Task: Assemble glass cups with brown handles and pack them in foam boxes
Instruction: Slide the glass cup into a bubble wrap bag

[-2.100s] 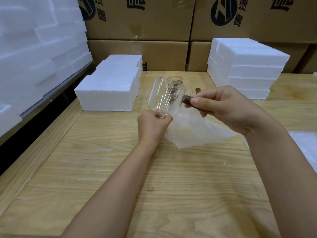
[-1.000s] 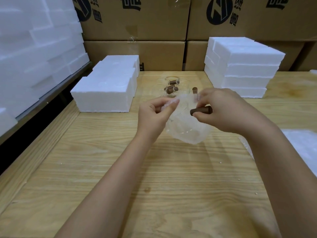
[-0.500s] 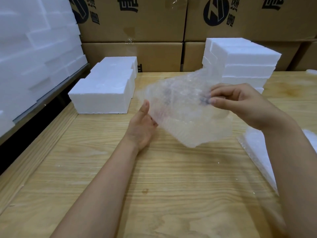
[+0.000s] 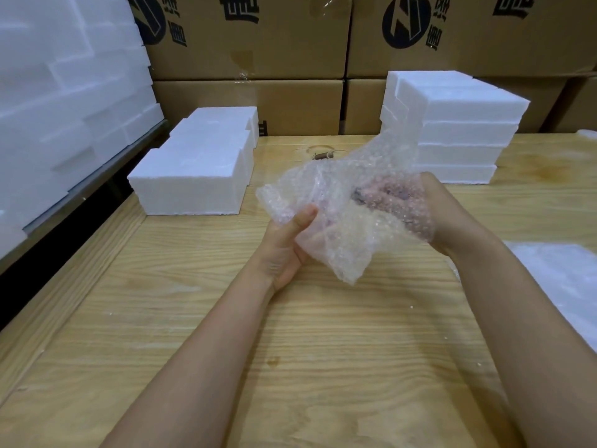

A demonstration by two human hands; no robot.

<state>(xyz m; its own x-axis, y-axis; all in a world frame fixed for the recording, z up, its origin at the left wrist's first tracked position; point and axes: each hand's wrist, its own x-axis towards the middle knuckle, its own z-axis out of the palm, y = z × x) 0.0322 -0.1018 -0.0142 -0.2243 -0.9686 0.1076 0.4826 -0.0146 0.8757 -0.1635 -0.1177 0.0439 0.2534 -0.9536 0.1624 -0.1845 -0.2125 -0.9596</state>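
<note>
A crumpled sheet of bubble wrap [image 4: 342, 215] is held up over the wooden table [image 4: 290, 350] between both hands. My left hand [image 4: 287, 244] grips its lower left edge, thumb on top. My right hand [image 4: 429, 211] holds the right side, its fingers mostly behind the wrap. A dark brown handle [image 4: 360, 198] shows dimly through the wrap near my right fingers; the glass cup cannot be made out. Further back on the table lies a glass piece with a brown handle [image 4: 323, 155].
White foam boxes [image 4: 197, 176] sit in a row at the left, and a taller stack of foam boxes [image 4: 458, 130] at the right back. Cardboard cartons [image 4: 252, 43] line the rear. More bubble wrap [image 4: 562, 279] lies at the right edge. Foam pieces [image 4: 58, 101] pile up left.
The glass cup and brown handle, first held bare, are now covered by the bubble wrap. My left hand closed its thumb onto the wrap and my right hand went behind it.
</note>
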